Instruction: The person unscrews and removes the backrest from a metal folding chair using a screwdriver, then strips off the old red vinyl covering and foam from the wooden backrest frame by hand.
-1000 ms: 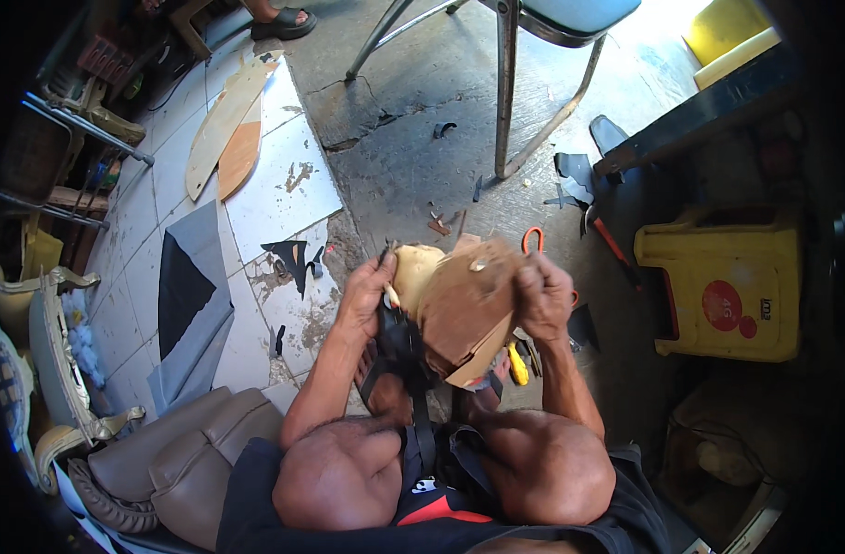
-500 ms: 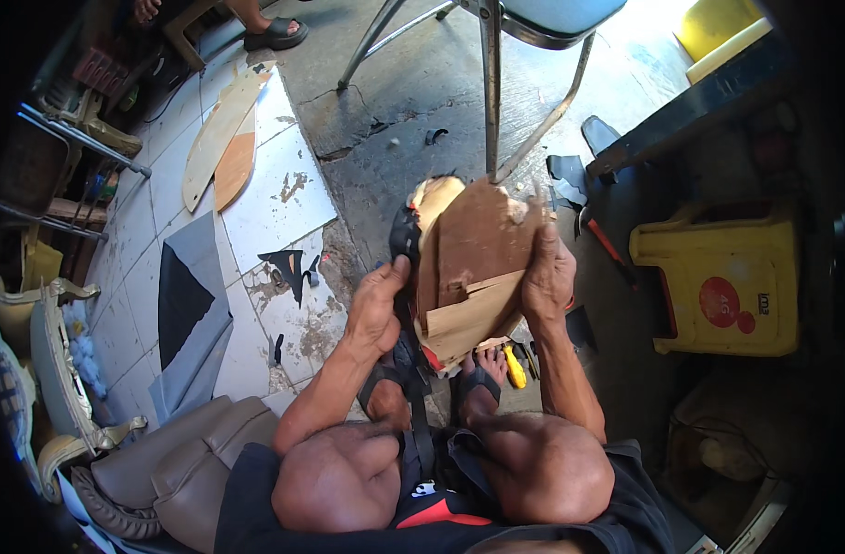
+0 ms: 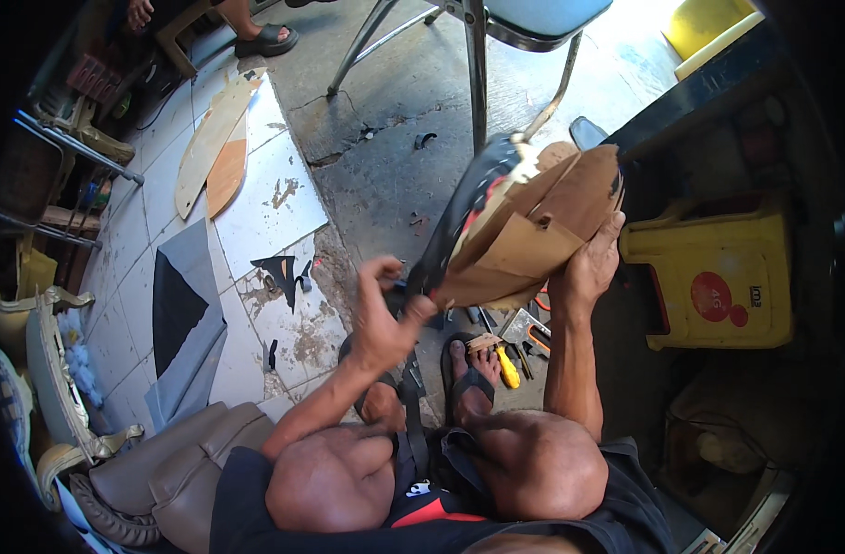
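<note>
In the head view, the person is sitting low and holding a seat pad (image 3: 524, 231) up in the air in front of the knees, its brown board underside turned toward the camera and its black cover (image 3: 459, 217) wrapping the far left edge. The pad's long axis is running on a slant, from low near the left hand up and away to the right, so the lower end is lying nearest the left hand and the upper end is sitting above the right. The left hand (image 3: 385, 319) is closing on the pad's lower corner, fingers curled and pinching the edge of the cover there. The right hand (image 3: 588, 268) is gripping the pad's right side from below, thumb and fingers clamped over the board edge, and it seems to be carrying most of the weight. Both hands are touching the pad, at opposite ends. Below it, on the concrete floor (image 3: 385, 175), a yellow-handled tool (image 3: 507, 367) is lying just beside the sandalled foot (image 3: 468, 365), and a yellow plastic stool (image 3: 718, 277) is standing to the right, well apart from the pad.
</note>
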`<state>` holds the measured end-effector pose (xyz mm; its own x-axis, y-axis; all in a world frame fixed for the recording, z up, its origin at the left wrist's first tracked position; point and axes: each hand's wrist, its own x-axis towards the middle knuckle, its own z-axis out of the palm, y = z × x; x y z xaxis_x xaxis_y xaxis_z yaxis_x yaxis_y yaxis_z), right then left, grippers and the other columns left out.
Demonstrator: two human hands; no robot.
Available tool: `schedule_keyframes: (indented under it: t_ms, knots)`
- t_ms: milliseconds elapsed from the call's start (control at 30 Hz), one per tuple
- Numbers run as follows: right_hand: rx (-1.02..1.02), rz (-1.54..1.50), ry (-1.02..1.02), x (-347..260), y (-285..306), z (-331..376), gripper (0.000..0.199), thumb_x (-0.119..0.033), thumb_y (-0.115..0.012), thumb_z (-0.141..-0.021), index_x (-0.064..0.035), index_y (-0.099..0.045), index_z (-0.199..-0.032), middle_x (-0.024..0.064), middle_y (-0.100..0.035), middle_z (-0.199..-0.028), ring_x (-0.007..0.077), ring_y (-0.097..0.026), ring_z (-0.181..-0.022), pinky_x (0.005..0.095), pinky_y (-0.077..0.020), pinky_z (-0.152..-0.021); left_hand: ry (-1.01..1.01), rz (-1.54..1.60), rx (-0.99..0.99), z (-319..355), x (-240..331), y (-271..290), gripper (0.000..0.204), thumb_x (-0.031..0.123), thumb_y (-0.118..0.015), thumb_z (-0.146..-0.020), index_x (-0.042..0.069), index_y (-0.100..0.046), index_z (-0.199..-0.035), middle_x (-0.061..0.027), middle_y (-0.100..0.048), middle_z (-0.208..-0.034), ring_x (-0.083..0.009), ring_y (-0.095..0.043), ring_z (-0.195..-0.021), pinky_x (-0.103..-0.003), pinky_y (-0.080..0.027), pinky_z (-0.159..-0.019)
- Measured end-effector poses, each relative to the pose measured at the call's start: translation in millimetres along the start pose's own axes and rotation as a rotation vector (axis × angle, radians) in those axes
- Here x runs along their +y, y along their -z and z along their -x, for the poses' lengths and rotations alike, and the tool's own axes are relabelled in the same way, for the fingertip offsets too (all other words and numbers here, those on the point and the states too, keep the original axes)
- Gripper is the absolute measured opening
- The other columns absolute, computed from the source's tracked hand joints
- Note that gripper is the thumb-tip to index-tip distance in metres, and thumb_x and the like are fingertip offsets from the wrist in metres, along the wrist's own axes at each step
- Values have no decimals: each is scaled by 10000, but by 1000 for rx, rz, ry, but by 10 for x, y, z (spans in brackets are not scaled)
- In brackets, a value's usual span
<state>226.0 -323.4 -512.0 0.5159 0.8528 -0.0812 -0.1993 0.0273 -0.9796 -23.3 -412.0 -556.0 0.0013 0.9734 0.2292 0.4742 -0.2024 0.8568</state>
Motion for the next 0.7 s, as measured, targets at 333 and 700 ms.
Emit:
schedule_keyframes:
  t_ms: [333,700]
  knots:
    - [66,-232,-288,303,143,37,642,-507,-360,-1109,31,-494,-1434,159,-609,-1386,269,-645,-1200,390,-547,-994,-48,-161,157,-65,-197,-179,224,126,-682,-978,22,-628,-1170,-179,-675,-985,-382,-683,-931,-432,-551,-801]
    - [111,-385,-475,799,428,-152,618,-485,-391,-1107,25,-498,-1439,116,-632,-1365,262,-668,-1171,388,-577,-971,789,915,231,-201,-787,-22,314,276,-483,-1105,4,-615,-1190,-94,-688,-1032,-171,-651,-958,-325,-524,-908]
